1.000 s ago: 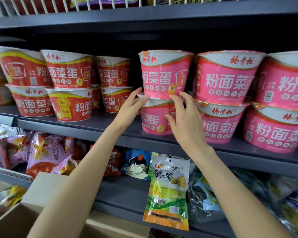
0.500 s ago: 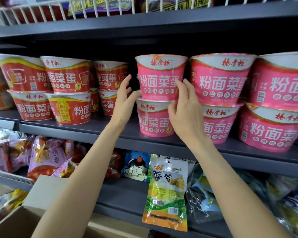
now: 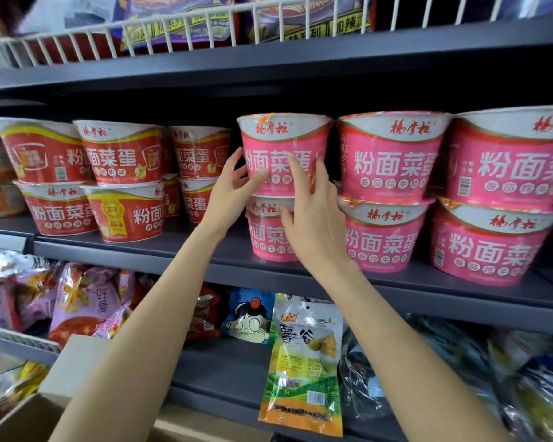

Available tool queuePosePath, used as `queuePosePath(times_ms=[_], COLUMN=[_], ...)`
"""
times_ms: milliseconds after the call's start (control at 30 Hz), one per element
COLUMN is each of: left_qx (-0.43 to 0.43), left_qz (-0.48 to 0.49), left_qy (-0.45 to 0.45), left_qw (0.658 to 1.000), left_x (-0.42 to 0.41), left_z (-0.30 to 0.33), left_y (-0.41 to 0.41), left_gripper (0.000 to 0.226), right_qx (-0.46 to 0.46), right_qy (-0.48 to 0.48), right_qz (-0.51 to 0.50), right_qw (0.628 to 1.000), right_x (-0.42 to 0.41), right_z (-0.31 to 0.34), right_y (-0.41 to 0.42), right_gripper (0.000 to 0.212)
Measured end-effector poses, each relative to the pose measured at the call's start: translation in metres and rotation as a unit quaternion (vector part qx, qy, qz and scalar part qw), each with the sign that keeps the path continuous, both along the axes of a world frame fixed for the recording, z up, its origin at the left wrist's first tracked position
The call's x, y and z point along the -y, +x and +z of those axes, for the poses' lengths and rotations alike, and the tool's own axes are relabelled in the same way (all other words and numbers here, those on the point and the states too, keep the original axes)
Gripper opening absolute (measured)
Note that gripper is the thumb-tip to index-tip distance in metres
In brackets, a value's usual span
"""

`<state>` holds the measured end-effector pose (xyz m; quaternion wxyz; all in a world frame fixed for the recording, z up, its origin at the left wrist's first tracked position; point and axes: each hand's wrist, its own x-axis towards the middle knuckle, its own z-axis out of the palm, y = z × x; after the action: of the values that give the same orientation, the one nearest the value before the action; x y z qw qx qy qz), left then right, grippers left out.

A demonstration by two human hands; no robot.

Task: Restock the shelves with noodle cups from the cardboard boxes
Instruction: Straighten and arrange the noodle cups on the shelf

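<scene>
**Top cup on a narrow perch — the stack could tip**

Both hands are on the upper pink cup point(image 3: 283, 154), which sits on top of the lower pink cup point(image 3: 270, 232) on the middle shelf point(image 3: 179, 261). The left hand point(image 3: 233, 189) cups its left flank low down, fingers curled round the wall. The right hand point(image 3: 313, 218) lies across its front with fingers straight and loosely spread, pressing rather than pinching.

Here's the danger: that upper cup tapers to a small base, and it rests on the film lid of the cup beneath. If the base sits off-centre, letting go could let it lean. To its right, just beside it, stand the neighbouring pink stacks point(image 3: 393, 189); a nudge that way and the cup knocks into them. To its left there is a gap before the red cups point(image 3: 122, 180), so a tilt that way has nothing to catch it, and the cup would roll off the shelf front.

A hard push from the flat right hand could also slide the lower cup back and take the support from under the top one. Below it and to the left, the cardboard box point(image 3: 61, 387) waits, its contents out of sight.
</scene>
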<state>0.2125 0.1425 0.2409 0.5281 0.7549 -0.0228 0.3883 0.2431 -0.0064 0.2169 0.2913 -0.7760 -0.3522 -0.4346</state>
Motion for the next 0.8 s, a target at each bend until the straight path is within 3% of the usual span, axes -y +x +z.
queuePosePath(times_ms=[133, 233, 400, 500, 700, 800], left_qx=[0.002, -0.019, 0.0, -0.001, 0.053, 0.03], left_qz=[0.032, 0.061, 0.059, 0.083, 0.196, 0.231], left_qy=[0.008, -0.044, -0.075, -0.067, -0.066, -0.048], left_qw=[0.999, 0.997, 0.995, 0.994, 0.977, 0.971], left_x=[0.002, 0.008, 0.023, 0.029, 0.056, 0.064], left_z=[-0.021, -0.034, -0.036, -0.039, -0.056, -0.057], left_y=[-0.002, 0.0, 0.002, 0.0, -0.003, -0.005], left_gripper=[0.08, 0.084, 0.061, 0.071, 0.057, 0.058], right_qx=[0.019, 0.04, 0.054, 0.084, 0.179, 0.164], right_qy=[0.003, 0.001, -0.024, -0.035, -0.051, -0.068], right_qz=[0.002, 0.004, 0.007, 0.02, 0.023, 0.045], right_qw=[1.0, 0.999, 0.998, 0.996, 0.982, 0.983], right_x=[0.003, 0.006, 0.009, 0.014, 0.018, 0.019], right_z=[-0.006, -0.01, -0.008, -0.011, -0.022, -0.025], right_y=[0.006, 0.012, 0.02, 0.027, 0.04, 0.037], right_gripper=[0.063, 0.055, 0.054, 0.055, 0.055, 0.054])
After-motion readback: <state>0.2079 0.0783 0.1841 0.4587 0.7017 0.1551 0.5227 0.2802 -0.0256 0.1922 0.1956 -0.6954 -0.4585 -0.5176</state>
